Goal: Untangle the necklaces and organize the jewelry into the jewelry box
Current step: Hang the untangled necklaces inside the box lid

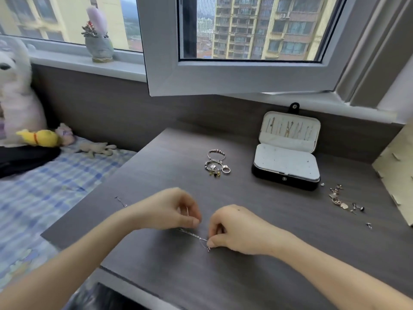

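With fingers [192,222] of left hand [167,209] and right hand [237,229], pinching the thin necklace [194,235] down at the table [156,171]. Might snap it, or pull a knot tighter, if tugged too hard.

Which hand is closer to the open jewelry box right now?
Right. The right hand pinches the chain left of the jewelry box, closer to the person; the left hand is farther left.

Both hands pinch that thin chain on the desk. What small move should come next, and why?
Probably ease the hands gently apart. The left hand and right hand each pinch the thin chain close together, with only a short stretch showing between them; spreading it should reveal any knot.
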### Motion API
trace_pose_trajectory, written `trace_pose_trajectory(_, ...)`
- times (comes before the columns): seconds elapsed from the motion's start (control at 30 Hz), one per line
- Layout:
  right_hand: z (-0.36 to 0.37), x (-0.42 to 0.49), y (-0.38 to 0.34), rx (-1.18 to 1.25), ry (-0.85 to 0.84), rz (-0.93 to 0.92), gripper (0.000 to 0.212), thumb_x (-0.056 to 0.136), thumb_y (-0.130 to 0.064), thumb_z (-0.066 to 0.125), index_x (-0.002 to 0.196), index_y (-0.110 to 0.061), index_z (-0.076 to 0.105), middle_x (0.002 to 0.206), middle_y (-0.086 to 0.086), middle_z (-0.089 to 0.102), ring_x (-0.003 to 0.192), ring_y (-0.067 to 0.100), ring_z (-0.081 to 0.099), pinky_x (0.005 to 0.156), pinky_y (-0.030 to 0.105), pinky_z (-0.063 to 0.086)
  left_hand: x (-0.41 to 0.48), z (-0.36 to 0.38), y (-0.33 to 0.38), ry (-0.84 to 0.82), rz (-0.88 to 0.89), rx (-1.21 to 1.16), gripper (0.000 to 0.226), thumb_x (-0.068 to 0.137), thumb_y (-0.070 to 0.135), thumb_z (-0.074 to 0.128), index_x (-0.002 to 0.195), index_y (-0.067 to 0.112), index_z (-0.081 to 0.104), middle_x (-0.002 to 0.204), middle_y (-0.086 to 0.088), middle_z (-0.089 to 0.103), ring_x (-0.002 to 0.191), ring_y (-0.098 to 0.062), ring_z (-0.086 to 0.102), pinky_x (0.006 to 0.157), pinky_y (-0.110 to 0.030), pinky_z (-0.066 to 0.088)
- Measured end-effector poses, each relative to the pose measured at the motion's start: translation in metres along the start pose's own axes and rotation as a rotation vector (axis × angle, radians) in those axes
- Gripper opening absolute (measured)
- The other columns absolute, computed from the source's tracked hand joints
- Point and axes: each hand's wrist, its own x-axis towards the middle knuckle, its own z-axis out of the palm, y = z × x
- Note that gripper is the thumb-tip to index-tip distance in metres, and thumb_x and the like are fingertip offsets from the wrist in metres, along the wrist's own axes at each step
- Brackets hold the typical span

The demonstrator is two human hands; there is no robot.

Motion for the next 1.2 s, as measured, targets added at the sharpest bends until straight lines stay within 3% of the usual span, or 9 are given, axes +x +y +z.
trace_pose_trajectory(0.13,0.003,-0.007,0.005,0.063,0.002,-0.002,0.013,0.087,-0.033,0.065,0.082,-0.021,0.065,0.080,-0.009,0.057,0.071,0.004,0.048,0.068,0.018,0.039,-0.006,0.017,0.001,-0.049,0.094,0.026,0.014,0.078,0.020,0.072,0.092,0.024,0.071,0.087,0.015,0.056,0.083,0.000,0.054,0.076,-0.014,0.042)
trace_pose_trajectory(0.4,-0.007,-0.010,0.014,0.315,0.036,0.040,0.021,0.090,-0.024,0.061,0.071,-0.029,0.055,0.068,-0.012,0.056,0.057,-0.003,0.044,0.058,0.011,0.036,-0.006,0.029,0.003,0.007,0.168,-0.072,0.014,0.076,0.016,0.074,0.088,0.024,0.073,0.088,0.011,0.063,0.083,-0.003,0.056,0.074,-0.012,0.041)
trace_pose_trajectory(0.5,-0.007,-0.011,0.019,0.423,0.005,0.042,0.014,0.092,-0.025,0.059,0.078,-0.025,0.058,0.080,0.000,0.062,0.067,0.005,0.047,0.067,0.023,0.040,-0.005,0.031,0.002,0.028,0.160,-0.128,0.006,0.081,0.024,0.072,0.085,0.021,0.071,0.088,0.003,0.065,0.081,-0.007,0.059,0.075,-0.019,0.046)
trace_pose_trajectory(0.57,-0.008,-0.014,0.021,0.522,0.000,0.029,0.012,0.093,-0.021,0.057,0.082,-0.021,0.057,0.087,0.005,0.064,0.074,0.010,0.051,0.075,0.033,0.042,-0.006,0.030,0.004,0.063,0.116,-0.253,0.013,0.078,0.030,0.069,0.081,0.018,0.070,0.080,0.000,0.067,0.072,-0.009,0.058,0.071,-0.023,0.046)
trace_pose_trajectory(0.7,-0.015,-0.020,0.020,0.802,0.020,-0.053,0.013,0.096,-0.009,0.050,0.084,-0.011,0.049,0.079,0.000,0.065,0.080,0.014,0.059,0.086,0.036,0.044,-0.005,0.024,0.013,0.165,0.039,-0.517,0.015,0.069,0.023,0.060,0.072,0.009,0.063,0.068,0.001,0.062,0.063,-0.008,0.050,0.057,-0.020,0.036)
trace_pose_trajectory(0.8,-0.025,-0.024,0.014,1.066,0.053,-0.114,0.013,0.092,-0.010,0.051,0.080,-0.008,0.047,0.065,0.001,0.054,0.067,0.017,0.057,0.081,0.037,0.048,-0.001,0.021,0.019,0.236,0.038,-0.682,0.011,0.066,0.015,0.054,0.070,0.005,0.058,0.066,-0.003,0.065,0.064,-0.010,0.057,0.063,-0.017,0.045)
trace_pose_trajectory(0.9,-0.042,-0.031,0.006,1.268,0.042,-0.137,0.014,0.086,-0.012,0.051,0.075,-0.008,0.044,0.060,0.002,0.044,0.057,0.016,0.048,0.065,0.032,0.052,0.004,0.024,0.021,0.307,0.033,-0.714,0.008,0.065,0.013,0.052,0.069,0.006,0.055,0.064,-0.005,0.065,0.063,-0.014,0.058,0.066,-0.021,0.047)
trace_pose_trajectory(1.0,-0.065,-0.043,-0.002,1.354,0.021,-0.174,0.016,0.087,-0.012,0.048,0.072,-0.009,0.042,0.058,0.001,0.042,0.054,0.014,0.046,0.054,0.026,0.048,0.011,0.029,0.022,0.387,-0.022,-0.713,0.008,0.069,0.013,0.051,0.072,0.006,0.054,0.065,-0.004,0.067,0.065,-0.014,0.060,0.070,-0.028,0.047)
trace_pose_trajectory(1.2,-0.098,-0.064,0.000,1.433,-0.012,-0.314,0.013,0.089,-0.010,0.048,0.077,-0.011,0.043,0.060,-0.002,0.045,0.056,0.012,0.046,0.054,0.024,0.046,0.027,0.032,0.035,0.523,-0.162,-1.017,0.017,0.089,-0.002,0.043,0.076,0.008,0.049,0.068,-0.006,0.067,0.074,-0.020,0.068,0.075,-0.030,0.052)
